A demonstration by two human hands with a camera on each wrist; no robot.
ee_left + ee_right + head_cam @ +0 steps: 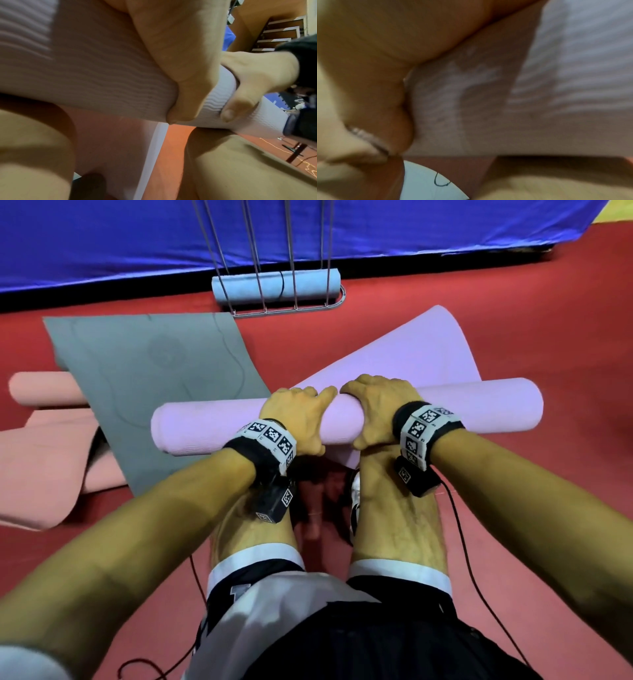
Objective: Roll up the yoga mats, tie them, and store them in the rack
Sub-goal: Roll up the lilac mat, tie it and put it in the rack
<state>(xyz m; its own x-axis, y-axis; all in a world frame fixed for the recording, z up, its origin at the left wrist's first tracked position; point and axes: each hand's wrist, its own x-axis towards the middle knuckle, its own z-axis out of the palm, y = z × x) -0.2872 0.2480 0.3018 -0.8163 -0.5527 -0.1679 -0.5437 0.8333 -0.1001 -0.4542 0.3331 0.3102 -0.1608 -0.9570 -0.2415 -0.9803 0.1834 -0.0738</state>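
Light, springy lilac foam yoga mat roll (pixel 445 409), mid red floor (pixel 513 508) with tail unrolled; clasped centrally by left hand (pixel 294 419) and right hand (pixel 373 409); best kept squeezed there.

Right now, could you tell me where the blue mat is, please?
In the head view the rolled blue mat lies in the wire rack at top centre, against the blue padding, beyond the grey mat and purple mat.
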